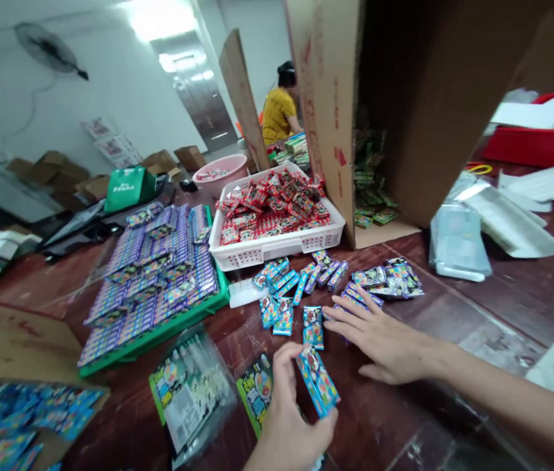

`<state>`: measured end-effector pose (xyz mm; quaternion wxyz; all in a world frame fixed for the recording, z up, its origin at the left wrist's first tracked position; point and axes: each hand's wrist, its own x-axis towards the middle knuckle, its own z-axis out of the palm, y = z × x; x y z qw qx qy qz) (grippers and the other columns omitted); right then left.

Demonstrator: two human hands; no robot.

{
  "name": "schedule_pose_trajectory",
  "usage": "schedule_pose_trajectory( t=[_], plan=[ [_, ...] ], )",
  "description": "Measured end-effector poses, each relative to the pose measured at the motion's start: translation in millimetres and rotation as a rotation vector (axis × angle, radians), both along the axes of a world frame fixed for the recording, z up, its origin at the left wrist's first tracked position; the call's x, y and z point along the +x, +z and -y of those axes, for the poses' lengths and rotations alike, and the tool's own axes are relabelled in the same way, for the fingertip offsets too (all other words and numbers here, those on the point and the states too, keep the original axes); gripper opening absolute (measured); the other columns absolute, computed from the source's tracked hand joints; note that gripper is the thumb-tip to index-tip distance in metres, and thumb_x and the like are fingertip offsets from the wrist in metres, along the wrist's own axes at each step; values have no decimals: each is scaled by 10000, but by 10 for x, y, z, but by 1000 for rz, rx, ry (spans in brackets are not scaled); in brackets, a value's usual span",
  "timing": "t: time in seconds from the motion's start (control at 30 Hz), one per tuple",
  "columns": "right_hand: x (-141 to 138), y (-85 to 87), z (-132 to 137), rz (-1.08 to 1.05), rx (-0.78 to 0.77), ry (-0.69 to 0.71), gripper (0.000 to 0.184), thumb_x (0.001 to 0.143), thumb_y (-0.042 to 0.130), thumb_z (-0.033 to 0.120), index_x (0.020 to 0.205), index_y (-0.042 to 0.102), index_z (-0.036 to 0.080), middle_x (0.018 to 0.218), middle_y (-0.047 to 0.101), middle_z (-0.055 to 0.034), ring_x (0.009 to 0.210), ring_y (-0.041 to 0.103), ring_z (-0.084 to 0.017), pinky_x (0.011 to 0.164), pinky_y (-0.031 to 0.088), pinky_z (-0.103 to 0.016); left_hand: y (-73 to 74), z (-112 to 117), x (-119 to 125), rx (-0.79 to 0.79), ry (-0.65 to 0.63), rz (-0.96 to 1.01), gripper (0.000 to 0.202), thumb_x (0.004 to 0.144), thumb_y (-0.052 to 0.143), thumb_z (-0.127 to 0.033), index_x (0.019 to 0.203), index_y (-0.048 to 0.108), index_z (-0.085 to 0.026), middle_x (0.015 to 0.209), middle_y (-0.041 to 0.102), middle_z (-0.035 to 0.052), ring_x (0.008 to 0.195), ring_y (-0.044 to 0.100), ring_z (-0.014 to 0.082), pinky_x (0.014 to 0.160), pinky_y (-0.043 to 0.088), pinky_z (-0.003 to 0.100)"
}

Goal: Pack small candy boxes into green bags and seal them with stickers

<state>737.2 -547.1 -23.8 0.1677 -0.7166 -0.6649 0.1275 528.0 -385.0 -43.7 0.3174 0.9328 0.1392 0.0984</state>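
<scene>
My left hand is closed round a small stack of blue candy packets, held just above the dark red table. My right hand lies flat with fingers spread, its fingertips touching a loose blue packet and purple packets. More blue packets are scattered just beyond both hands. A green printed card lies under my left hand.
A white basket of red packets, a green tray of purple packets and a clear bag lie to the left. An open cardboard box stands behind, clear sleeves to its right. A person in yellow sits beyond.
</scene>
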Motion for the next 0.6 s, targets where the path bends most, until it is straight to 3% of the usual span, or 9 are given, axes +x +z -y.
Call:
schedule_pose_trajectory(
  t=[0.07, 0.17, 0.3, 0.33, 0.4, 0.47, 0.53, 0.6],
  plan=[
    [136, -7, -163, 62, 7, 9, 1002, 652, 729, 233, 1550, 289, 170, 1608, 354, -161, 1529, 144, -379, 1181, -143, -642, -141, 65, -42, -58, -35, 14, 937, 672, 724, -163, 1456, 220, -263, 1448, 410, 149, 1352, 490, 304, 1113, 482, 460],
    [231, 137, -294, 124, 21, 55, 789, 673, 722, 266, 1410, 473, 136, 1367, 590, -165, 1431, 350, -366, 1190, -74, -653, -221, 135, -88, 65, -167, -89, 914, 697, 732, -218, 1486, 276, -291, 1496, 408, 146, 1397, 436, 363, 1127, 450, 545],
    [-40, 352, -106, 97, -11, 97, 562, 689, 739, 380, 1185, 609, 148, 1202, 610, -140, 1187, 537, -331, 1210, 33, -632, -102, 141, -189, 303, -178, -161, 722, 779, 689, -268, 1453, 429, -272, 1510, 460, 118, 1456, 329, 399, 1228, 148, 660],
    [-141, 362, -21, 79, -55, 97, 542, 677, 748, 367, 1161, 623, 156, 1188, 603, -132, 1150, 550, -324, 1213, 54, -623, -70, 128, -208, 316, -172, -176, 706, 778, 707, -296, 1435, 454, -256, 1521, 456, 118, 1458, 318, 399, 1229, 106, 661],
    [-334, 295, 143, 49, -146, 92, 560, 657, 765, 313, 1180, 635, 161, 1190, 595, -131, 1144, 547, -333, 1216, 85, -616, -28, 110, -214, 293, -186, -208, 747, 746, 768, -374, 1418, 472, -236, 1532, 451, 119, 1436, 342, 394, 1216, 146, 635],
    [-491, 120, 266, 11, -168, 63, 702, 685, 760, 267, 1348, 560, 155, 1267, 578, -144, 1214, 515, -351, 1220, 106, -611, -20, 120, -173, 248, -207, -238, 832, 704, 820, -444, 1424, 462, -227, 1492, 496, 118, 1366, 420, 373, 1175, 250, 591],
    [-588, -112, 349, -54, -104, 18, 907, 760, 743, 270, 1551, 312, 166, 1401, 521, -154, 1313, 456, -345, 1229, 121, -600, -35, 155, -104, 220, -206, -258, 908, 684, 844, -487, 1448, 433, -218, 1429, 549, 115, 1280, 487, 347, 1115, 329, 547],
    [-624, -328, 422, -114, -21, -61, 1051, 814, 747, 315, 1612, 76, 183, 1485, 461, -163, 1375, 406, -333, 1234, 127, -606, -64, 199, -34, 213, -198, -264, 1006, 658, 857, -543, 1484, 387, -211, 1421, 556, 118, 1246, 501, 343, 1077, 353, 527]
  ],
)
